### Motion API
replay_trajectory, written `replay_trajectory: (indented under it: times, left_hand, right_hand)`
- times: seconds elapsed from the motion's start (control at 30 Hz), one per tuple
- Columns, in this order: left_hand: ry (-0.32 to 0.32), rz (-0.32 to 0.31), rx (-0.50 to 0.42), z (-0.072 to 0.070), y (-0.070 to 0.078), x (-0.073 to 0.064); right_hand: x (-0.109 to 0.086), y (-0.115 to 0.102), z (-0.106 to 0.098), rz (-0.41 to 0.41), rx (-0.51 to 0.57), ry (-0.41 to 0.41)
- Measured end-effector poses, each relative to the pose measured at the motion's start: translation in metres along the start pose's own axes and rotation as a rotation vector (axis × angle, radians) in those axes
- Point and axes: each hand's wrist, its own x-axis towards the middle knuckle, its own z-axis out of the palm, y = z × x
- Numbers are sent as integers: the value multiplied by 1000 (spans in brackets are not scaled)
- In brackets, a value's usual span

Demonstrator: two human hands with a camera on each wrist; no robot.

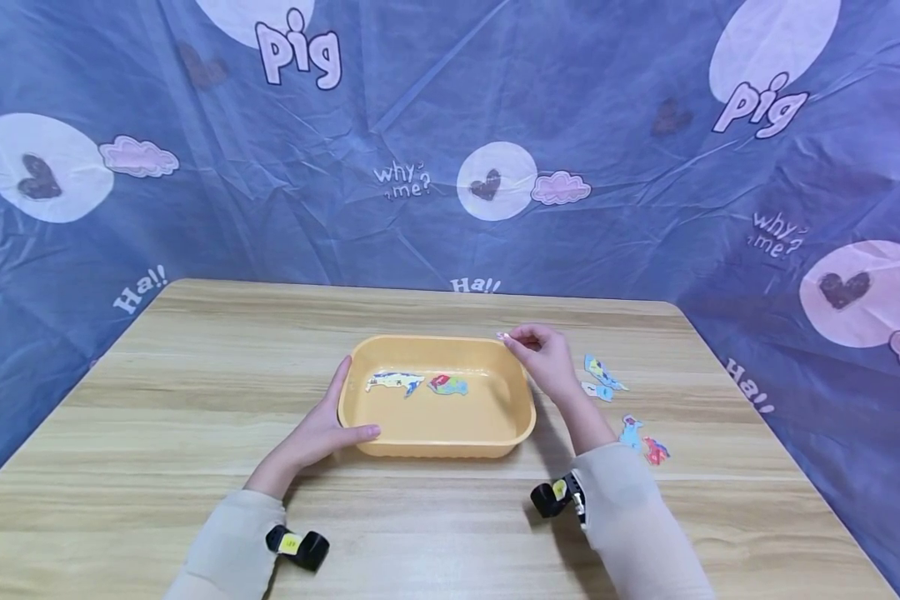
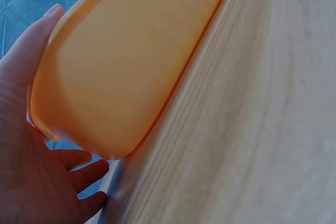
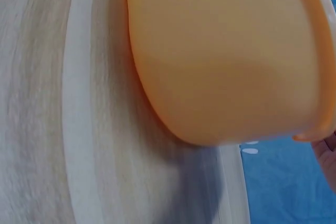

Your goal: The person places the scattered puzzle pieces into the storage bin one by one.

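A yellow rectangular plastic basin (image 1: 438, 450) sits on the table. My left hand (image 1: 317, 429) grips its left end, thumb over the near rim and fingers along the outer wall; the left wrist view shows the same hand (image 2: 31, 129) around that end. On the basin's floor lie a whitish-blue cutout (image 1: 395, 381) and a red-and-green one (image 1: 447, 384). Over the far right corner, my right hand (image 1: 546, 358) pinches a small pinkish piece (image 1: 502, 336) between thumb and fingertips. Only an edge of this hand (image 3: 328, 163) shows in the right wrist view.
Right of the basin lie a blue-and-yellow cutout (image 1: 604, 372), a small light blue piece (image 1: 598, 391), a blue one (image 1: 631, 432) and a red one (image 1: 656, 451). The wooden table (image 1: 157, 400) ends at a blue printed cloth (image 1: 307, 225) behind.
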Motion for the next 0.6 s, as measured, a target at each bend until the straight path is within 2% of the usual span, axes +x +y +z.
replay_trajectory:
  times: [0.13,0.37,0.6]
  left_hand:
    - [-4,1,-10,1,5,-2]
    - [9,18,19,-1,-15,6]
    - [16,23,17,-1,-19,8]
  right_hand:
    - [0,-3,3,12,-13,-11]
    - [0,-4,9,-14,-37,-23]
    - [-1,-4,17,-30,-15,-43]
